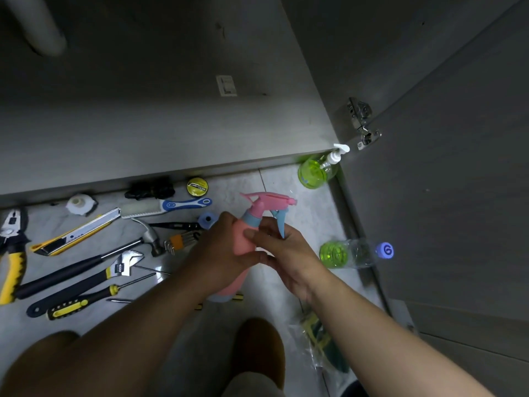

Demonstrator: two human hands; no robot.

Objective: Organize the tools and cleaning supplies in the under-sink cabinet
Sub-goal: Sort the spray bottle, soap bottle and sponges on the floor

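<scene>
Legibly, 6-like swirl on blue cap [386,250]

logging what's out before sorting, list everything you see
spray bottle: 1, pink-blue, in both hands
pump bottle: 1, green, by cabinet corner
plastic bottle: 1, clear, blue cap, right floor
pliers: 1, yellow-black, far left
utility knife: 1, yellow, left floor
hammer: 1, black handle, left floor
wrench: 1, black handle, beside hammer
screwdriver: at least 1, yellow-black, lower left
brush: 1, blue-white, by cabinet
left hand: 1, bare, grips spray bottle
right hand: 1, bare, thumb on spray bottle
</scene>
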